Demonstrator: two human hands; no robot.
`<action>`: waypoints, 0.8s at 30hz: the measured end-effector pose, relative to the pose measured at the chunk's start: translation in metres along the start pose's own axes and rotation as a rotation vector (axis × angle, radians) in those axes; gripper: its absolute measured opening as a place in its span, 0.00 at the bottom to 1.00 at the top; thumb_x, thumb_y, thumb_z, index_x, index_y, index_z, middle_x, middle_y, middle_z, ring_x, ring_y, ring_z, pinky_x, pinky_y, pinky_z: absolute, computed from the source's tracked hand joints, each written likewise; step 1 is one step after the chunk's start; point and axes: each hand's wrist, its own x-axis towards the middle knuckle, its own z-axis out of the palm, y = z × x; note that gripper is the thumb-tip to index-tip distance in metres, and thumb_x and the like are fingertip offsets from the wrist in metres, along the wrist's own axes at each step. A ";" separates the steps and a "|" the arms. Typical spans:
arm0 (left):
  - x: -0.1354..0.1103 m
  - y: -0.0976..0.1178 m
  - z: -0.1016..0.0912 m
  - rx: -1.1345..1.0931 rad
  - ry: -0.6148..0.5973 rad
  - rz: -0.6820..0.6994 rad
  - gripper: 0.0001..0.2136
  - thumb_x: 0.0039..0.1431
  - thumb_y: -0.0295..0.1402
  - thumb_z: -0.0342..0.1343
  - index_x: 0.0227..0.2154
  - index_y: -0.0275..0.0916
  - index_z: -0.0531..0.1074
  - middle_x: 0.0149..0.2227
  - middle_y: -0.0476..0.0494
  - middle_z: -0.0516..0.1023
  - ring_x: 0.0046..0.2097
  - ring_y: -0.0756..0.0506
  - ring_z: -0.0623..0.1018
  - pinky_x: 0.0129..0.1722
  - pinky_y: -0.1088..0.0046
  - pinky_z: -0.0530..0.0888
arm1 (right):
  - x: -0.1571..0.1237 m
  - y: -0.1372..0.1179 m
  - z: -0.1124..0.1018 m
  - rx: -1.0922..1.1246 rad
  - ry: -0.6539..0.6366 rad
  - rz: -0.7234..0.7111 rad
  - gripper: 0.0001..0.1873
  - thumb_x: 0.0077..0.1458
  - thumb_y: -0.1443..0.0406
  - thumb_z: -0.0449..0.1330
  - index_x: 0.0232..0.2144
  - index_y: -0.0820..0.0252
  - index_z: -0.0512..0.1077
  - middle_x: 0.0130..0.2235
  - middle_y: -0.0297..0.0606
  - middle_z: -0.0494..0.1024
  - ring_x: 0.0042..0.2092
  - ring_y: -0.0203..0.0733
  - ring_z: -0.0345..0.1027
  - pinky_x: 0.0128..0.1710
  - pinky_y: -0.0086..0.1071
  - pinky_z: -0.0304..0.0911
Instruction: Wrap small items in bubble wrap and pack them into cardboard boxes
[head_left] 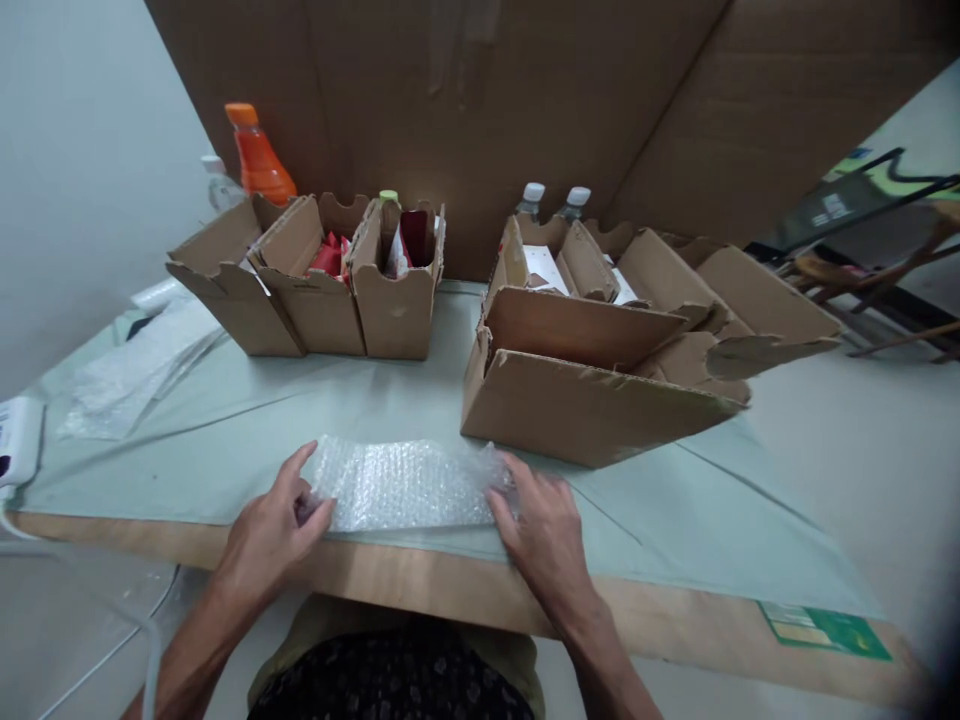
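Observation:
A clear strip of bubble wrap (409, 485) lies across the front of the table, between my two hands. My left hand (281, 520) grips its left end, thumb below and index finger above. At the other end, my right hand (540, 520) has its thumb and fingers closed round the wrap, slightly blurred. The strip looks flat and roughly level, close to the green cloth. Just beyond my right hand stands an open cardboard box (600, 400), its near wall facing me.
Three cardboard bins (394, 310) stand at the back left, holding red packets and other packages. More bubble wrap (142, 350) lies at the left. An orange bottle (259, 160) and two white-capped bottles (576, 203) rise behind the bins. A white power strip (19, 440) sits at the left edge.

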 end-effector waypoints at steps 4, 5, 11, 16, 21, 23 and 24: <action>0.009 -0.017 0.001 0.013 -0.045 -0.068 0.38 0.55 0.48 0.51 0.66 0.35 0.56 0.30 0.50 0.79 0.31 0.42 0.78 0.36 0.65 0.71 | -0.006 0.010 0.001 -0.170 0.011 0.014 0.19 0.68 0.60 0.52 0.55 0.64 0.70 0.39 0.48 0.82 0.39 0.54 0.74 0.40 0.44 0.63; 0.010 -0.020 0.002 0.013 -0.049 -0.067 0.37 0.56 0.48 0.51 0.66 0.36 0.57 0.31 0.49 0.80 0.32 0.42 0.78 0.36 0.65 0.71 | -0.009 0.011 -0.001 -0.162 0.034 0.013 0.19 0.68 0.59 0.52 0.54 0.64 0.71 0.41 0.49 0.82 0.41 0.54 0.74 0.41 0.44 0.63; 0.007 -0.024 0.018 0.160 -0.009 0.045 0.27 0.61 0.41 0.48 0.63 0.39 0.63 0.34 0.46 0.79 0.34 0.41 0.78 0.35 0.66 0.70 | 0.002 -0.002 0.003 -0.039 -0.059 -0.091 0.15 0.68 0.64 0.52 0.51 0.57 0.74 0.51 0.46 0.79 0.49 0.53 0.71 0.46 0.44 0.64; 0.006 -0.023 0.031 0.207 0.044 0.142 0.24 0.63 0.35 0.47 0.61 0.40 0.66 0.34 0.44 0.79 0.34 0.41 0.78 0.37 0.65 0.72 | 0.001 0.002 0.015 -0.126 -0.055 -0.064 0.15 0.67 0.64 0.52 0.48 0.58 0.76 0.47 0.48 0.80 0.47 0.54 0.71 0.44 0.46 0.65; 0.042 -0.014 0.024 0.202 0.181 0.235 0.24 0.62 0.34 0.48 0.60 0.36 0.66 0.37 0.42 0.78 0.39 0.39 0.78 0.42 0.62 0.73 | -0.026 0.005 -0.002 -0.001 -0.067 -0.056 0.12 0.67 0.63 0.54 0.42 0.56 0.78 0.42 0.43 0.82 0.49 0.53 0.72 0.46 0.46 0.63; 0.058 -0.011 0.020 0.229 0.271 0.241 0.24 0.62 0.34 0.49 0.61 0.35 0.66 0.40 0.38 0.77 0.42 0.37 0.77 0.44 0.59 0.74 | -0.035 0.009 -0.008 0.055 -0.072 -0.053 0.13 0.67 0.63 0.54 0.43 0.54 0.79 0.42 0.41 0.82 0.46 0.50 0.73 0.45 0.44 0.64; 0.062 -0.011 0.018 0.238 0.316 0.237 0.24 0.63 0.35 0.50 0.61 0.35 0.65 0.42 0.37 0.77 0.44 0.36 0.77 0.46 0.58 0.74 | -0.037 0.011 -0.010 0.080 -0.075 -0.059 0.13 0.68 0.63 0.53 0.43 0.54 0.79 0.42 0.41 0.82 0.45 0.49 0.73 0.44 0.44 0.64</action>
